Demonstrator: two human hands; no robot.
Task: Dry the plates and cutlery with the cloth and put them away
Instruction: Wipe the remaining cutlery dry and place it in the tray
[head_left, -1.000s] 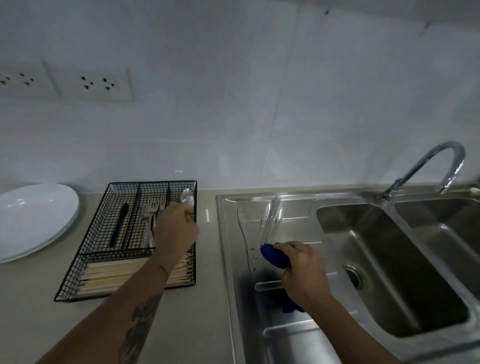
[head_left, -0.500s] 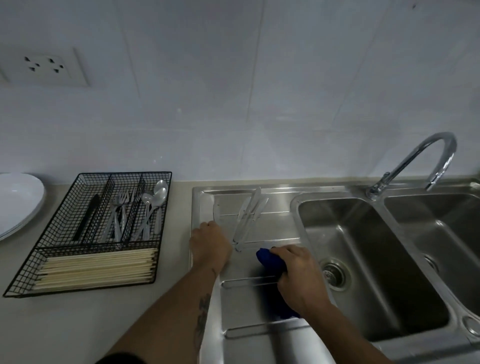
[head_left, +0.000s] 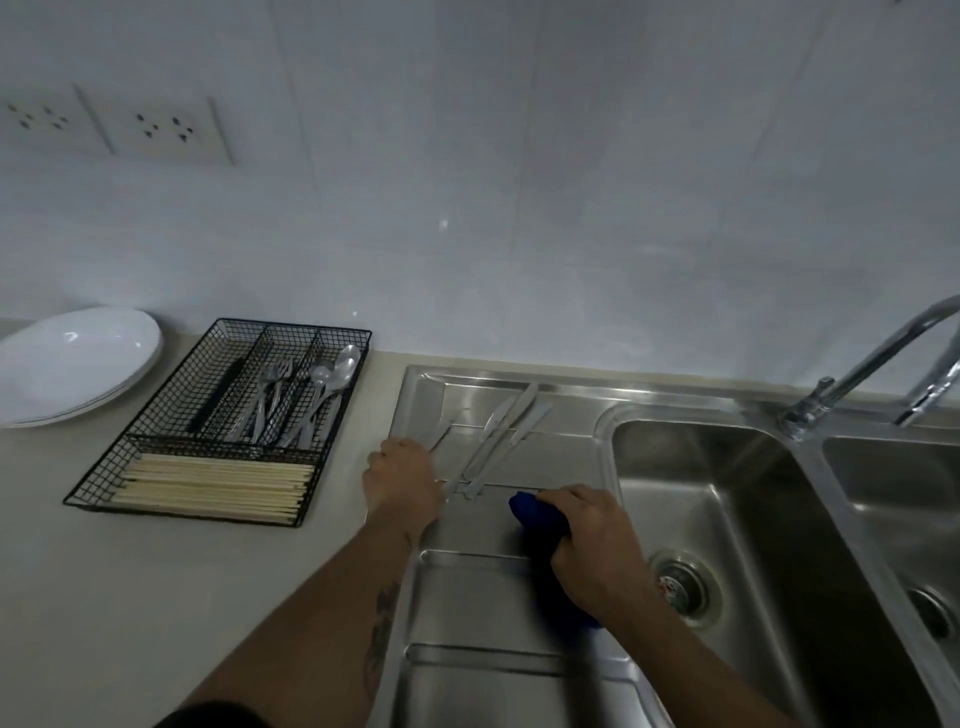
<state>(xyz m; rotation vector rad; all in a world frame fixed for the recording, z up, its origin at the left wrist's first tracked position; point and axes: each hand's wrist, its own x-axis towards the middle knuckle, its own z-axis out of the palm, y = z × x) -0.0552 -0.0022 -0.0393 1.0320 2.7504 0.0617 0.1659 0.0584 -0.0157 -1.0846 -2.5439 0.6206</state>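
Note:
My left hand (head_left: 402, 480) rests knuckles-up on the steel drainboard (head_left: 467, 597), fingers curled over the handle of a table knife (head_left: 448, 427) whose blade sticks out beyond them. Three more knives (head_left: 498, 441) lie side by side just to the right. My right hand (head_left: 597, 551) is closed on a bunched blue cloth (head_left: 537, 514) on the drainboard. On the counter to the left stands a black wire cutlery tray (head_left: 291, 325) with spoons (head_left: 337, 369), forks, a dark utensil and chopsticks (head_left: 218, 486). White plates (head_left: 78, 358) are stacked at the far left.
A double steel sink (head_left: 727, 493) with a drain strainer lies right of the drainboard, and a curved tap (head_left: 872, 364) rises behind it. A tiled wall with two sockets (head_left: 166, 124) backs the beige counter (head_left: 182, 597).
My left hand left a spoon in the tray, crossed right to the drainboard and closed over the leftmost knife. My right hand kept hold of the cloth.

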